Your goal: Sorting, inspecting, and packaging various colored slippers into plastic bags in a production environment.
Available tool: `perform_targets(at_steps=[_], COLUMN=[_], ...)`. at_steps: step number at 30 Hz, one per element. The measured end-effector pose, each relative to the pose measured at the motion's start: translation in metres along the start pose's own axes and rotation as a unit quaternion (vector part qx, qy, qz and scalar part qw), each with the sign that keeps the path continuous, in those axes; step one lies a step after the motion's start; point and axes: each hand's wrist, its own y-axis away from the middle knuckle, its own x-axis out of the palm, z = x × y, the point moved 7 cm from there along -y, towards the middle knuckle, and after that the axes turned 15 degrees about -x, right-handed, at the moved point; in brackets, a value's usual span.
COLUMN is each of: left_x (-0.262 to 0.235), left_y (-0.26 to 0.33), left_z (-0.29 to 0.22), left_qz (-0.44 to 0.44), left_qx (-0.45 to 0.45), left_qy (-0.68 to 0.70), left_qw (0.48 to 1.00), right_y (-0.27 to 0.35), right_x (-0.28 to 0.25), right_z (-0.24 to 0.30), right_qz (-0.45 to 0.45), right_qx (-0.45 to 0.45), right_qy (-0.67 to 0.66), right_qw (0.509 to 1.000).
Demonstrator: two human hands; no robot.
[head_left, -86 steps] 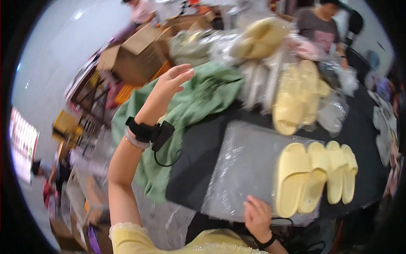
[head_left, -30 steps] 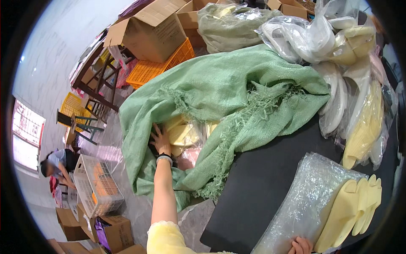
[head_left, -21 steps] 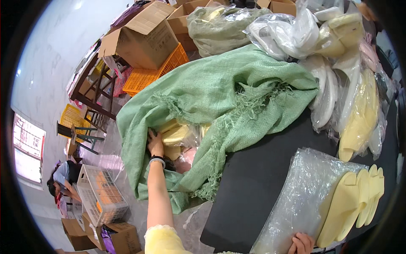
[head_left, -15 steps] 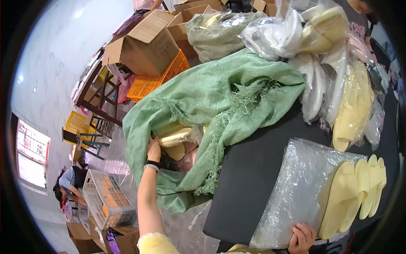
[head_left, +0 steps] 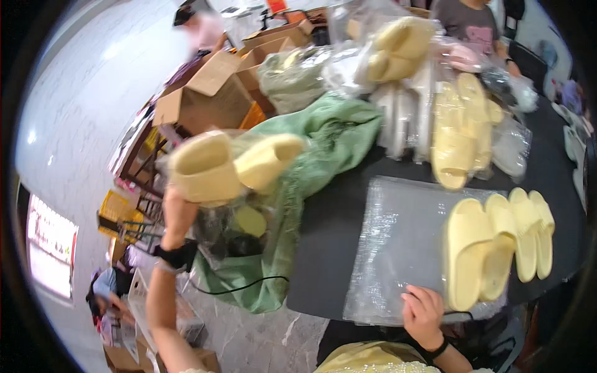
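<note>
My left hand (head_left: 177,214), blurred by motion, is closed on a pair of yellow slippers (head_left: 205,165). It holds them up above the open mouth of a green woven sack (head_left: 336,140). Inside the sack, another pale yellow slipper (head_left: 250,221) shows among dark wrapped things. On the black table my right hand (head_left: 424,314) lies over the near edge of a stack of clear plastic bags (head_left: 398,242), fingers slightly bent, gripping nothing I can see. Two more pairs of yellow slippers, a larger pair (head_left: 467,258) and a smaller pair (head_left: 527,230), stand to its right.
Bagged yellow slippers (head_left: 451,140) and bagged white slippers (head_left: 398,118) are heaped at the table's far side. Cardboard boxes (head_left: 211,93) stand beyond the sack. One person (head_left: 463,25) is across the table; another (head_left: 109,292) bends by a white crate at lower left.
My left hand has come up out of the sack with a pair of yellow slippers. My right hand stays at the plastic bags. The whole view has shifted.
</note>
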Motion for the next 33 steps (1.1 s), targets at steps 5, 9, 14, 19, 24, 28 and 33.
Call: perform_targets(at_steps=[5, 9, 14, 19, 24, 28, 33], left_x=[-0.038, -0.063, -0.020, 0.140, 0.295, 0.286, 0.200], left_y=[-0.036, -0.051, -0.035, 0.014, 0.048, 0.051, 0.073], left_z=[-0.094, -0.274, -0.472, -0.612, -0.573, -0.564, -0.519], left_qz=[0.000, -0.195, -0.328, -0.247, -0.096, -0.048, 0.059], left_qx=[0.004, 0.279, 0.317, 0.321, 0.342, 0.391, 0.420], left_qy=[0.359, 0.021, 0.107, -0.087, -0.137, -0.069, 0.091], left_qw=[0.933, 0.940, 0.883, 0.910, 0.925, 0.916, 0.901], right_y=[0.007, 0.011, 0.019, 0.022, 0.017, 0.015, 0.020], right_x=[0.001, -0.004, -0.006, -0.006, -0.015, -0.016, -0.005], right_z=[-0.001, -0.002, -0.005, -0.010, 0.001, -0.005, -0.008], right_qz=[-0.001, -0.008, -0.017, -0.015, -0.043, -0.021, -0.005], right_qx=[-0.034, -0.054, -0.063, -0.049, -0.060, -0.052, -0.060], right_qy=[-0.006, -0.021, -0.065, -0.079, -0.103, -0.108, -0.083], right_qw=[0.999, 0.998, 0.996, 0.996, 0.992, 0.993, 0.995])
